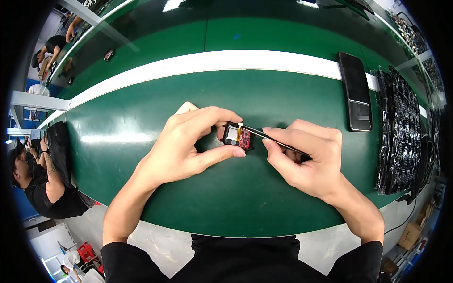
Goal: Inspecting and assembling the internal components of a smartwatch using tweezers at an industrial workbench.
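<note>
Between the thumb and fingers of my left hand [191, 141] is a small black device housing [230, 141], its inside facing up. A red circuit board [245, 138] and a silvery-white block sit inside it. My right hand [309, 153] is closed around a pair of dark tweezers [278, 140], held like a pen. Their tips reach the upper edge of the housing, by a small white piece [240, 125] next to a yellowish strip. Whether the tips grip that piece is too small to tell.
A black phone [356, 92] lies at the right across a white strip [212, 61] of the green table [226, 198]. Beside it stand stacked black trays in clear plastic [401, 132]. A black bag [59, 151] is at the left edge, near another person [45, 184].
</note>
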Demonstrator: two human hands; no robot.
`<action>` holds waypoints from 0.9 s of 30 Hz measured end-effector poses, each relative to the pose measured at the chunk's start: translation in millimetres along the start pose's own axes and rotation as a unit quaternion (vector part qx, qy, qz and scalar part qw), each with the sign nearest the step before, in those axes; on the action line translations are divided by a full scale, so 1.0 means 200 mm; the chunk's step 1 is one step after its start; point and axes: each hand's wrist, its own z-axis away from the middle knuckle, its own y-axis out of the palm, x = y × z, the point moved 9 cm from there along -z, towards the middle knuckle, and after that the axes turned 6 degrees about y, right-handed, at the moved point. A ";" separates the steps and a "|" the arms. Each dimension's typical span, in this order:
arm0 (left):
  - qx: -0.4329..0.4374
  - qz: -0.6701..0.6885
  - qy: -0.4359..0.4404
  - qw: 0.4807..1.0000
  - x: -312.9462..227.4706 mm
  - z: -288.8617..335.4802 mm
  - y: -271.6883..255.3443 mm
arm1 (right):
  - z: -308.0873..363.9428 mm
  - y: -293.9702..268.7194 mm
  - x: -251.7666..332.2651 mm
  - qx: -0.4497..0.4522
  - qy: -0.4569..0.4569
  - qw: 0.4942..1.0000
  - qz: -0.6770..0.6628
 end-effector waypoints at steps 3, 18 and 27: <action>0.000 -0.021 0.008 1.000 -0.01 0.00 0.00 | 0.01 0.00 0.03 -0.022 -0.041 0.998 0.049; 0.005 -0.010 0.014 1.000 0.00 0.00 -0.01 | 0.01 0.03 0.08 -0.021 -0.091 0.991 0.091; 0.059 0.055 -0.001 0.997 0.06 0.01 -0.02 | -0.03 0.01 -0.03 0.046 0.033 0.997 -0.055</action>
